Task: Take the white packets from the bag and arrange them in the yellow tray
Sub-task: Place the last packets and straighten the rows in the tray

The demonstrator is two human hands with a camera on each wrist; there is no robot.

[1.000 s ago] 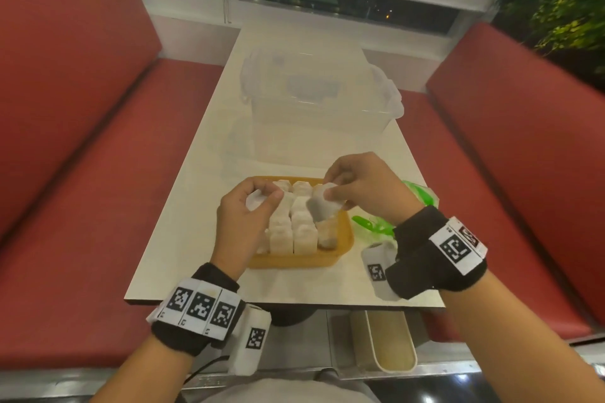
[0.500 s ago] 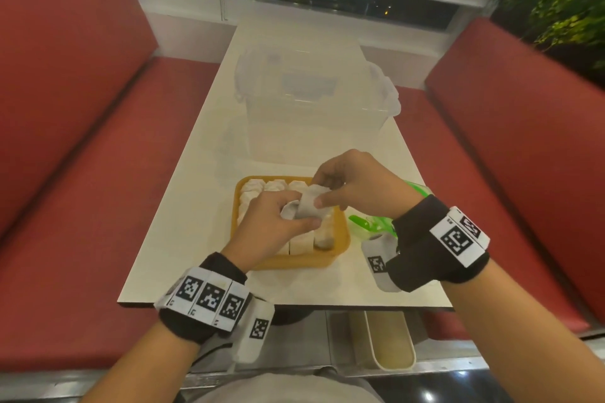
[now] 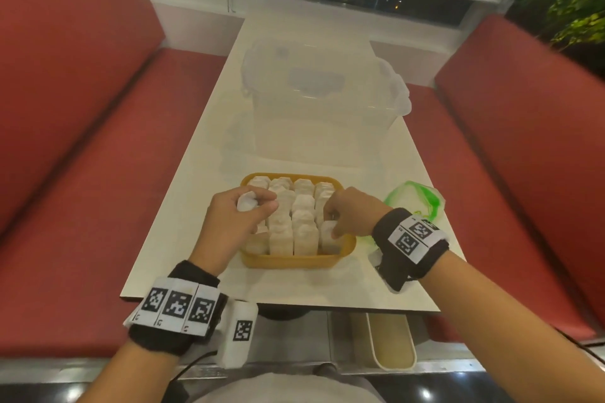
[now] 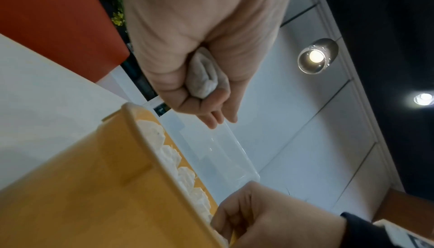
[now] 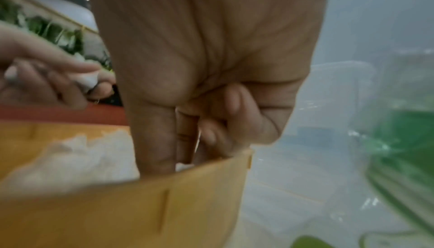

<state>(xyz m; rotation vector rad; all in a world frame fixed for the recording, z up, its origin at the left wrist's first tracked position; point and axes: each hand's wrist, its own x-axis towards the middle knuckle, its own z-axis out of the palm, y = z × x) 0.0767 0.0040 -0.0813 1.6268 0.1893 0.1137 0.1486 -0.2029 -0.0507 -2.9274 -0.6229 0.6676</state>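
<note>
Red booth seats flank a pale tabletop point(image 3: 183, 226) that runs toward a window, with a clear lidded box point(image 3: 314, 101) at its far end. Near the front edge sits the yellow tray point(image 3: 294, 260), already filled with rows of upright white packets point(image 3: 304, 206). The green-and-clear bag point(image 3: 415, 203) lies just beside the tray on its right. The left hand point(image 3: 229, 222) hovers over the tray's left side, its grip curled tight around one crumpled packet point(image 4: 204, 77). The right hand point(image 3: 350, 213) reaches into the tray's near right corner, thumb and fingers pinching the corner packet point(image 3: 329, 235) as it goes down into its slot. To seat it well, I would press it straight down beside its neighbours, keeping it upright and square with the row. The left packet probably goes in next, in whatever gap remains on the left side.
</note>
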